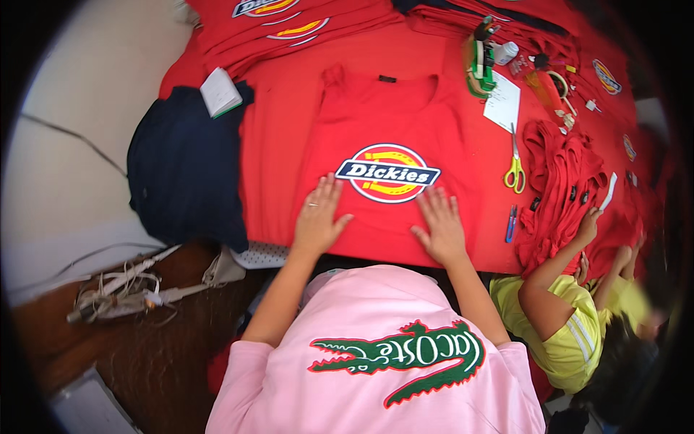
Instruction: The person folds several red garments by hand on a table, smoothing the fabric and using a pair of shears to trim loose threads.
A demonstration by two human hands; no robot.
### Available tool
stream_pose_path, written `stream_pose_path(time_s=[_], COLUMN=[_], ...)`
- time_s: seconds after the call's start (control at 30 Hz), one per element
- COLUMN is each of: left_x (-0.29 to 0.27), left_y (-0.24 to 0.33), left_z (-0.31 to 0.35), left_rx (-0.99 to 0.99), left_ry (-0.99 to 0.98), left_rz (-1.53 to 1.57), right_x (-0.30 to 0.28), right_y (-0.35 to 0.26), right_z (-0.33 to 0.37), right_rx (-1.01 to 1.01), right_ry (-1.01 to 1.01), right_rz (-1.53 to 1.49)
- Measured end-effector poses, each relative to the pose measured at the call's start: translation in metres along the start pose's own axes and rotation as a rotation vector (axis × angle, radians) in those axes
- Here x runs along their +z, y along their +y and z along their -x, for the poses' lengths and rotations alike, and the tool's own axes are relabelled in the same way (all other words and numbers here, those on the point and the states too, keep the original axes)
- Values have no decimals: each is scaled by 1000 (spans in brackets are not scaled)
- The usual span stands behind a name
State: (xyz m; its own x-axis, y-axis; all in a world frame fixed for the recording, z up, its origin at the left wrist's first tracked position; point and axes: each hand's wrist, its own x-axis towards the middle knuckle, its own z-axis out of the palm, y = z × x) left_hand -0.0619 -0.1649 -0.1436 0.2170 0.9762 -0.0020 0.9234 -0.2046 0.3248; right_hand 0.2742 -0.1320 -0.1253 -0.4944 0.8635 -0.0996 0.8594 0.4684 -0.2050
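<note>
A red T-shirt (376, 130) with a round printed emblem on its chest lies spread before me on the red-covered table. My left hand (320, 213) rests flat on the shirt at the emblem's lower left, fingers stretched out; a ring shows on one finger. On the other side, my right hand (439, 226) lies flat just below the emblem's right end, its fingers apart. Neither hand holds anything. The shirt's neckline, with a small dark label, points away from me.
Folded red shirts (289, 36) are stacked far left, above dark navy cloth (188, 170) and a small notepad (220, 92). To the right lie yellow scissors (515, 173), a blue cutter (511, 224), paper (502, 101) and a green tape dispenser (478, 69). A co-worker's arm (549, 278) reaches bundled red cloth.
</note>
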Motion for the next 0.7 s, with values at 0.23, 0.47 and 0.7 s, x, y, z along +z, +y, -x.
stream_pose_path(time_s=[0.23, 0.47, 0.7], left_x=[-36, -48, -67], left_y=[-27, -82, -71], left_z=[-51, -189, -245], left_rx=[-64, -308, -777], left_ry=[61, 358, -110], left_rz=[68, 659, 1295], right_x=[-32, -40, -81], right_y=[84, 128, 105], right_z=[-40, -165, -224], right_rx=[188, 676, 810], right_ry=[370, 510, 230], right_rz=[-225, -863, -1370])
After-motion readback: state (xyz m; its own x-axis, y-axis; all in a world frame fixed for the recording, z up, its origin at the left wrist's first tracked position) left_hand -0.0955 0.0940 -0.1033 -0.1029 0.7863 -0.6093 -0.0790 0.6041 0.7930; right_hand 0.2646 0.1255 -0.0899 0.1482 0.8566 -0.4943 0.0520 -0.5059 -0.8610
